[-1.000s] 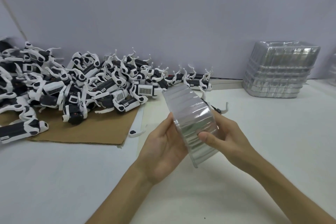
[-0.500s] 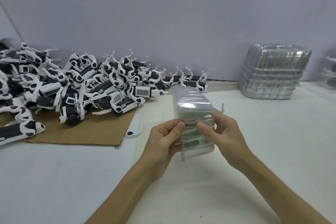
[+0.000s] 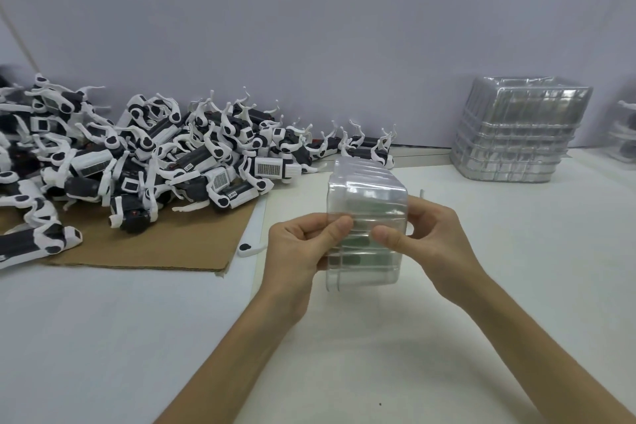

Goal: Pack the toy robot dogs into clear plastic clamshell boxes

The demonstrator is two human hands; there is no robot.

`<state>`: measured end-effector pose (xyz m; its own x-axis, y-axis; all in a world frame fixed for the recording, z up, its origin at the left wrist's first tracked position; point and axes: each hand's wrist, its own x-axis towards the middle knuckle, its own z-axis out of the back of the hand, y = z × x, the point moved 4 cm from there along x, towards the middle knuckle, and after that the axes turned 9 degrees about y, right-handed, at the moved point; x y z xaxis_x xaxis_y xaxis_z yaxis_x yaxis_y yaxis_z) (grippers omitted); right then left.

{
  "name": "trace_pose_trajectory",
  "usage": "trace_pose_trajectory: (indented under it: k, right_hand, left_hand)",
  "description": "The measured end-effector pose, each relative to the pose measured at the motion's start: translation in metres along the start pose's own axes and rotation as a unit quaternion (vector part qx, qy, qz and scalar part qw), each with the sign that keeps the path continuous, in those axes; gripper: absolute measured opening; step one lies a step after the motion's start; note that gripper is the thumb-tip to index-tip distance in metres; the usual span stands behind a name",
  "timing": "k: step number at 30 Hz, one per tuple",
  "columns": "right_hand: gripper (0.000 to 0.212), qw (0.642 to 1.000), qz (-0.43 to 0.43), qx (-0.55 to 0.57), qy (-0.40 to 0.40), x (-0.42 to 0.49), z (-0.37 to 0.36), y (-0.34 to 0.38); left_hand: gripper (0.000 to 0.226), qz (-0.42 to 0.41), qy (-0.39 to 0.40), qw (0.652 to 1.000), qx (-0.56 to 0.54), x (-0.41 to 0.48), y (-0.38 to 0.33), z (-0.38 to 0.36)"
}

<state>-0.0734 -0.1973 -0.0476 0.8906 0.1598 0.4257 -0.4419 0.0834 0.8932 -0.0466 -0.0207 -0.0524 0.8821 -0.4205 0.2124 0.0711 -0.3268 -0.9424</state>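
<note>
Far left: a heap of black-and-white plastic toy robot dogs (image 3: 165,162) on a brown cardboard sheet (image 3: 155,248). They look light and hard, and the thin white legs likely snag, so best lifted by the body.

Centre, above the white table (image 3: 103,337): left hand (image 3: 299,251) and right hand (image 3: 433,237) grip a clear ribbed plastic clamshell box (image 3: 368,203), fingers (image 3: 339,229) pinching its near face. Probably thin, slick and springy; hold at the edges.

Right: stack of clear plastic boxes (image 3: 516,138).

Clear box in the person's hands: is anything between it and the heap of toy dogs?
Nothing visible blocks the way. The left hand and right hand pinch the clear box, and the toy dogs lie beyond it, to the left. Only a small loose white part lies on the table by the cardboard.
</note>
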Motion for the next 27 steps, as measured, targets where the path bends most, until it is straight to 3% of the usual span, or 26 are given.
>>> trace_pose_trajectory:
  k: [5,8,10,12,16,23,27]
  right_hand:
    - [0.038,1.000,0.016,-0.002,-0.002,0.001,0.011,0.000]
    - [0.029,0.999,0.030,0.017,-0.015,0.003,0.020,0.003]
    - [0.012,0.989,0.030,0.095,-0.113,0.000,0.048,0.008]
    - [0.013,0.964,0.044,0.195,-0.174,-0.008,0.076,0.013]
    - [0.018,0.960,0.043,0.250,-0.120,-0.007,0.073,0.020]
    - [0.041,0.951,0.046,0.280,-0.126,-0.017,0.080,0.027]
    - [0.031,0.953,0.078,0.266,-0.125,-0.015,0.085,0.027]
  left_hand:
    - [0.036,-0.022,0.003,1.000,0.002,0.002,0.001,-0.007]
    - [0.021,-0.041,-0.023,0.999,0.010,0.004,-0.004,-0.002]
    - [0.017,-0.056,-0.102,0.992,-0.053,0.007,-0.014,0.029]
    - [0.019,-0.055,-0.195,0.970,-0.135,0.007,-0.025,0.067]
    - [0.017,-0.046,-0.203,0.971,-0.121,0.012,-0.020,0.069]
    - [0.018,-0.024,-0.215,0.968,-0.126,0.006,-0.013,0.069]
    - [0.020,0.014,-0.246,0.953,-0.178,0.005,-0.007,0.077]
